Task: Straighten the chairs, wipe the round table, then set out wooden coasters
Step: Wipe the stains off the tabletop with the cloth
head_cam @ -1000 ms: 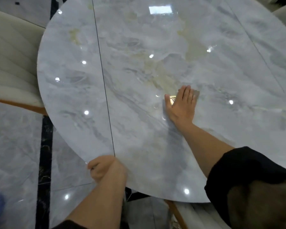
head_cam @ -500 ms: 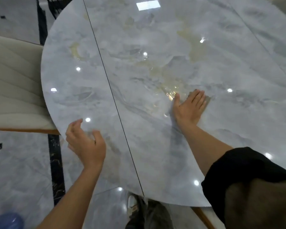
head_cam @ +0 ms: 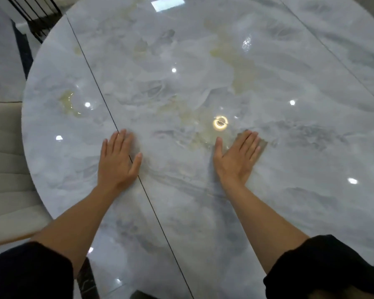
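Head cam: L hand [head_cam: 117, 160] and R hand [head_cam: 235, 158] flat, palms down on round table [head_cam: 289, 201], fingers straight, nothing held. L hand across seam [head_cam: 94, 78], nearer chair [head_cam: 7, 169] off table's left edge. Nothing to wipe w/ in sight, poss. out of frame.

Tabletop [head_cam: 203, 212] fills most of my view. Chair [head_cam: 4, 169] sits left of it, tight against the rim. I see one seam [head_cam: 156, 212] crossing the tabletop from far left to the near edge and a second seam [head_cam: 333, 57] at far right. Left grip [head_cam: 117, 162] lies flat on the tabletop, straddling the first seam. Right grip [head_cam: 235, 160] lies flat to its right, well apart, between the seams. Floor [head_cam: 2, 67] lies left, beyond the chair; upright bars [head_cam: 35, 14] stand behind the far-left rim.
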